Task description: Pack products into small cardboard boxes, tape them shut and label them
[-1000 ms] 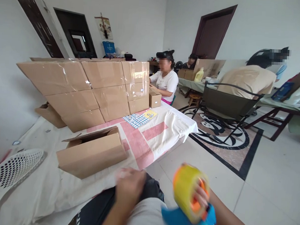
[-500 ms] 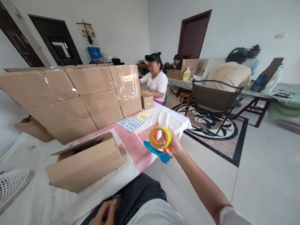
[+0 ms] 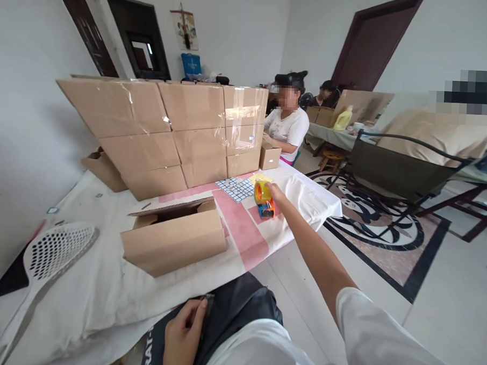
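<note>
My right hand is closed around a tape dispenser with a yellow roll, an orange hub and a blue-and-orange frame. It is over the far part of the cloth-covered table, beside the grid-patterned sheet; I cannot tell whether the dispenser touches the cloth. Low in view, my left hand rests by my lap, thumb and fingers pinched on a thin, dark, glossy strip. Its kind is unclear. An open cardboard box lies on the table between my hands and the stacked boxes.
Taped cardboard boxes form a wall along the table's back. A white perforated scoop lies at left. One person in white sits across; others sit farther back. A dark folding chair stands at right.
My view has turned left, so the room appears farther right. My right hand has carried the tape dispenser from the table's near edge to over the cloth. My left hand keeps its pinch.
</note>
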`<state>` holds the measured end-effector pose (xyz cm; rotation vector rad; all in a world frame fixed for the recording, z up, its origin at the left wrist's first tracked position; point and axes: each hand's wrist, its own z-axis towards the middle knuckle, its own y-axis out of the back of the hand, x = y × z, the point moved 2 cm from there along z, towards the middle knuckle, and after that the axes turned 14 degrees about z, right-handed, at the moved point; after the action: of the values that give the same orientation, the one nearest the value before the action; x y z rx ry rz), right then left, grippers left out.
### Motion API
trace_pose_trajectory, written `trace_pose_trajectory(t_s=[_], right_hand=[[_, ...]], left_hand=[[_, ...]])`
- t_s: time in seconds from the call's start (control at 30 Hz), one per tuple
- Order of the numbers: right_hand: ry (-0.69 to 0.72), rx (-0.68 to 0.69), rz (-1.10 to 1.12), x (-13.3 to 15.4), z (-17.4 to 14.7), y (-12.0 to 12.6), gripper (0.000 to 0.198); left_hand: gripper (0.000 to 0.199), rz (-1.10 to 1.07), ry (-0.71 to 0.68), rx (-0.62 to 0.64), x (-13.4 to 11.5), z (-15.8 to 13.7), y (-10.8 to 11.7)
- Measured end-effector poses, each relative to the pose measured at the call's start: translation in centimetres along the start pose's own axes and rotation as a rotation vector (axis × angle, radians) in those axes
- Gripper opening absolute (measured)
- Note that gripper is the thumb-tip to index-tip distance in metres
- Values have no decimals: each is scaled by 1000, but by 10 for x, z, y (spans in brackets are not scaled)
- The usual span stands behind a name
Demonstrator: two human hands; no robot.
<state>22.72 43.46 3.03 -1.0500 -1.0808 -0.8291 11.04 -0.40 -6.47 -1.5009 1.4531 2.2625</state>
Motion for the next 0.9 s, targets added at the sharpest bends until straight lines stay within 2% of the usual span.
trace_pose_trajectory(t_s=[0.17,0.33,0.53,0.63,0.73,0.9], right_hand=[[-15,-56,-407,7,2,-2,69],[17,23,-556,10,-8,-3,83],[29,127,-545,20,-6,25,74],[43,148,-594,24,-3,36,77],[43,201,-662,27,-3,35,78],[25,267,-786,37,-5,18,77]], left_hand=[[44,-7,-24,-30,2,0,-4],[44,27,-91,10,3,-3,-2],[46,13,-89,49,9,1,-3],[45,2,-86,46,9,2,-5],[44,-15,-62,44,9,1,-7],[44,-38,-40,58,8,0,-6]])
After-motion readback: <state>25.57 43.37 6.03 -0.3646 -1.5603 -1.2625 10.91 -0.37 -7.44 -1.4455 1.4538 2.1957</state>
